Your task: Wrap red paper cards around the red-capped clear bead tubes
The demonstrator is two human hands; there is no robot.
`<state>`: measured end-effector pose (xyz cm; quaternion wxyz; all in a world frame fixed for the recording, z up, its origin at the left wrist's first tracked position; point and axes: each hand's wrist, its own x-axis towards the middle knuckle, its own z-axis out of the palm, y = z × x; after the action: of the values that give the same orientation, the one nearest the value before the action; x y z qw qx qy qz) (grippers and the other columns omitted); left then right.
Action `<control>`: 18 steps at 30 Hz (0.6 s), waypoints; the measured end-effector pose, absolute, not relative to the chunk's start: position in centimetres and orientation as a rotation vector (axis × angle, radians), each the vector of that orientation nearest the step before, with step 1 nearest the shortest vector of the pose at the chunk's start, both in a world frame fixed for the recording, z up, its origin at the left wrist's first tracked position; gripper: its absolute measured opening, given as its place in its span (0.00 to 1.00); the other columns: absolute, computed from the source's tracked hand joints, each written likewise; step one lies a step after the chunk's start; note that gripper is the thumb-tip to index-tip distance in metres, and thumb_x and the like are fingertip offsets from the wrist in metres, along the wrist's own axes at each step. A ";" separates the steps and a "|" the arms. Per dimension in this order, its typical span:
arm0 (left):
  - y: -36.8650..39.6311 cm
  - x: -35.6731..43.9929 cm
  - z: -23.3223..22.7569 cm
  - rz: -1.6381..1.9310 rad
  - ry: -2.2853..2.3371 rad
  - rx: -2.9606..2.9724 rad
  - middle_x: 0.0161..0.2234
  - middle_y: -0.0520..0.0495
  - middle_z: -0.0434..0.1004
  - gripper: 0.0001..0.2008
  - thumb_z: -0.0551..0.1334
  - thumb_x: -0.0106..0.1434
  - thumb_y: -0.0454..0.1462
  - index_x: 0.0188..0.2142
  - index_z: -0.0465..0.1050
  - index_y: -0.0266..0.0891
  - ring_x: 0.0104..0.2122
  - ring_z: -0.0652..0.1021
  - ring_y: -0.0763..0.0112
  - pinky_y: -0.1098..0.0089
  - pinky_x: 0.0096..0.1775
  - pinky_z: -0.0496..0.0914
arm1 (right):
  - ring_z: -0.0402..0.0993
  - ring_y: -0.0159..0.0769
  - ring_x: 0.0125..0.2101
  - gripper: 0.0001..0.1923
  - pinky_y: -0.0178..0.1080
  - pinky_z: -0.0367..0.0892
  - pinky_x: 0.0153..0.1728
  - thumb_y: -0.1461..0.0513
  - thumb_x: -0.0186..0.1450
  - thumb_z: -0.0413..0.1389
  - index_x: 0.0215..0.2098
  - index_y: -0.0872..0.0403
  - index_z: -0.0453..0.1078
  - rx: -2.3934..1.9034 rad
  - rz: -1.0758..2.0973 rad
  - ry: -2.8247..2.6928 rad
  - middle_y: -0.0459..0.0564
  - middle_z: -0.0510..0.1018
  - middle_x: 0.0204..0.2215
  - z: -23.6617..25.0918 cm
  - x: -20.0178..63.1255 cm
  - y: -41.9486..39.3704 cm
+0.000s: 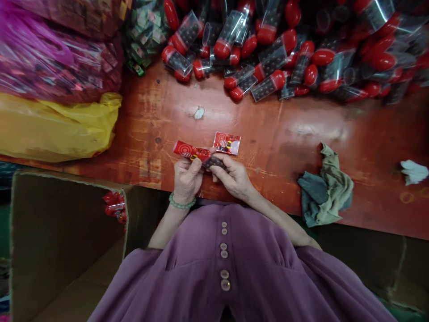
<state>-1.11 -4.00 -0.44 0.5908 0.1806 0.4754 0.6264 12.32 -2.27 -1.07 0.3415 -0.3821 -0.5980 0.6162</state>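
My left hand (188, 176), with a green bead bracelet at the wrist, pinches a red printed sleeve (191, 150) between thumb and fingers. Out of the sleeve's right end shows a clear tube with dark dotted contents (215, 163). My right hand (235, 175) has its thumb and fingers closed round that end of the tube. Whether a red cap sits inside the sleeve cannot be made out. Just beyond my fingers, a second red printed sleeve (227, 143) lies flat on the wooden table (268, 147).
Many red-capped tubes (273, 85) are heaped along the table's far side. Stuffed pink bags (83, 67) and a yellow bag (56, 127) stand at left. Below them is an open cardboard box (63, 223) with red-wrapped pieces. Rags (326, 190) and white tissue (414, 172) lie right.
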 end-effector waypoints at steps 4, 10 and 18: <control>-3.9 -0.5 -0.6 1.511 1.186 0.428 0.28 0.48 0.83 0.19 0.77 0.45 0.51 0.29 0.82 0.41 0.36 0.84 0.60 0.60 0.47 0.77 | 0.77 0.34 0.32 0.14 0.39 0.75 0.37 0.57 0.72 0.52 0.54 0.52 0.67 -1.041 1.323 -1.780 0.49 0.79 0.34 -1.0 12.7 -2.3; -3.6 -0.1 -0.8 1.577 1.176 0.423 0.28 0.51 0.83 0.16 0.78 0.44 0.47 0.30 0.82 0.43 0.32 0.83 0.66 0.65 0.45 0.77 | 0.79 0.36 0.38 0.15 0.41 0.76 0.41 0.57 0.73 0.50 0.55 0.54 0.67 -1.006 1.151 -1.844 0.56 0.80 0.46 -1.2 12.9 -2.1; -3.5 -0.2 -0.4 1.560 1.175 0.450 0.31 0.48 0.84 0.18 0.75 0.49 0.50 0.33 0.81 0.42 0.37 0.84 0.63 0.60 0.48 0.77 | 0.78 0.33 0.35 0.12 0.38 0.75 0.39 0.58 0.72 0.52 0.51 0.53 0.69 -0.975 1.330 -1.809 0.50 0.81 0.38 -1.1 12.6 -1.8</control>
<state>-0.23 -3.47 -0.44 0.5386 0.1894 0.4940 0.6558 12.63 -1.78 -1.05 0.3400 -0.3745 -0.6951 0.5108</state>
